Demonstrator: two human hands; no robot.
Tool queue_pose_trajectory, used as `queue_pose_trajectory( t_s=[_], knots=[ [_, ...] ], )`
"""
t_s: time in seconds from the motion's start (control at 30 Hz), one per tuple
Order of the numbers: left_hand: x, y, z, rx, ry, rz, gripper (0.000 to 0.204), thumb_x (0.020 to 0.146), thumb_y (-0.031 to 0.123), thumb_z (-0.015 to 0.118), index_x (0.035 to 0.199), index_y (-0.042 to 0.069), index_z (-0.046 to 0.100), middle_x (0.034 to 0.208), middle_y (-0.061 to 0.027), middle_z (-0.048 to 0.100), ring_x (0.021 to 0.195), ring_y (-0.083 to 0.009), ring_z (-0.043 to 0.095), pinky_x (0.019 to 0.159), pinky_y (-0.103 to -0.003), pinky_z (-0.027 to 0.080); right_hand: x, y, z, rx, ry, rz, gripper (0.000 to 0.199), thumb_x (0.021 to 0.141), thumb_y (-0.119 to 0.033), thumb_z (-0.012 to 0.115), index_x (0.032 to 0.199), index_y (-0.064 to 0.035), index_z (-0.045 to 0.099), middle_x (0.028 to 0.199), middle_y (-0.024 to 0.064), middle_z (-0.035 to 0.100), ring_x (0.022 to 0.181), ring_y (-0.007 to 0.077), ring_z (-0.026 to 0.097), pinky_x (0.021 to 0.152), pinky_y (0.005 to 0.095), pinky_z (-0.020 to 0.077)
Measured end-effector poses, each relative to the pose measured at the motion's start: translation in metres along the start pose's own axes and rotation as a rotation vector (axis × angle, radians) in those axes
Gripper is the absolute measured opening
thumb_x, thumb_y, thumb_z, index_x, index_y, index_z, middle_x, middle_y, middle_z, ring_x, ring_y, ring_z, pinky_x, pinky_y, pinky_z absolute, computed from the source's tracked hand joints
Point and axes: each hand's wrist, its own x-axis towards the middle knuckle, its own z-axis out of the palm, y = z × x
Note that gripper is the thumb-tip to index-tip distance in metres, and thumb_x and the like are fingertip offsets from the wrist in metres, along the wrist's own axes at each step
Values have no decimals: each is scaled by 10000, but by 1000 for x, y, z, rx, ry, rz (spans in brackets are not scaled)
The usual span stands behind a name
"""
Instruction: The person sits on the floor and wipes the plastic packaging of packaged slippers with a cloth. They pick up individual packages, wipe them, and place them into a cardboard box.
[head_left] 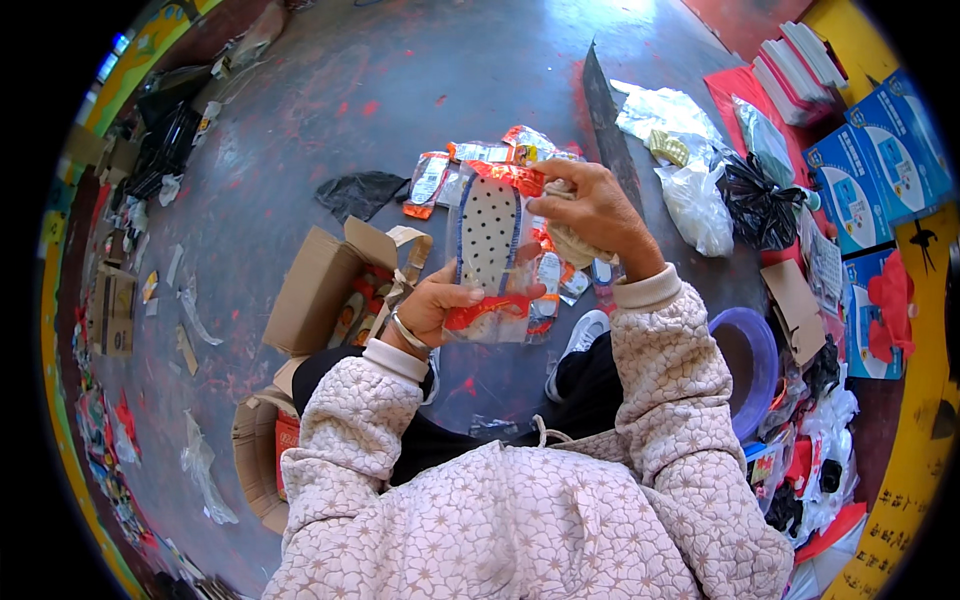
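Observation:
A clear plastic packet with red ends holds a white shoe insole with black dots and a blue edge [488, 235]. My left hand [440, 303] grips the packet's lower left side, thumb on the front. At the packet's upper right corner, my right hand [597, 212] has its thumb and index finger by the red strip. A crumpled beige cloth [568, 240] is bunched in that same hand. Beyond and under the packet lie several similar orange-ended packets [430, 180] on the floor. An open cardboard box [318, 285] with more insoles inside stands to the left of my hands.
Black plastic [362, 193] lies behind the box. Another carton [258, 455] sits by my left leg, a purple tub [748, 365] by my right. White bags [690, 200], a black bag [757, 205] and blue boxes [855, 195] line the right side. Litter runs along the left wall.

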Motion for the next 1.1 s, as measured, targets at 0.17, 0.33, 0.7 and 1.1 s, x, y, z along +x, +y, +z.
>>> queue_pose_trajectory(
  t_s=[0.17, 0.33, 0.7, 1.1],
  knots=[
    [-1, -2, -6, -21, -67, -57, 731, 726, -7, 574, 1377, 11, 242, 1386, -193, 330, 1165, -347, 461, 932, -441, 433, 2, 3, -2, 179, 102, 26, 237, 752, -114, 639, 942, 27, 649, 730, 84, 646, 643, 113, 585, 598, 250, 472],
    [4, -8, -7, 59, -99, -117, 762, 729, 23, 629, 1382, 15, 237, 1406, -153, 315, 1254, -300, 373, 1014, -423, 351, 2, 7, -11, 749, 59, 314, 133, 814, -131, 615, 795, -1, 637, 707, 67, 634, 582, 82, 582, 502, 207, 464],
    [18, 12, -31, 328, 166, 126, 372, 914, 293, 509, 1174, 28, 504, 1065, -36, 580, 961, -115, 548, 852, -301, 435, -4, 1, 15, 773, -99, 435, 108, 809, -140, 641, 818, -43, 595, 672, 41, 615, 528, 81, 578, 466, 204, 462],
    [17, 16, -30, 377, 464, 292, 173, 863, 161, 590, 989, 51, 632, 873, -14, 648, 760, -84, 611, 683, -233, 502, -27, -30, 25, 206, -85, 207, 236, 776, 2, 626, 1009, -34, 607, 944, 93, 549, 860, 152, 570, 721, 219, 481]
  ],
)
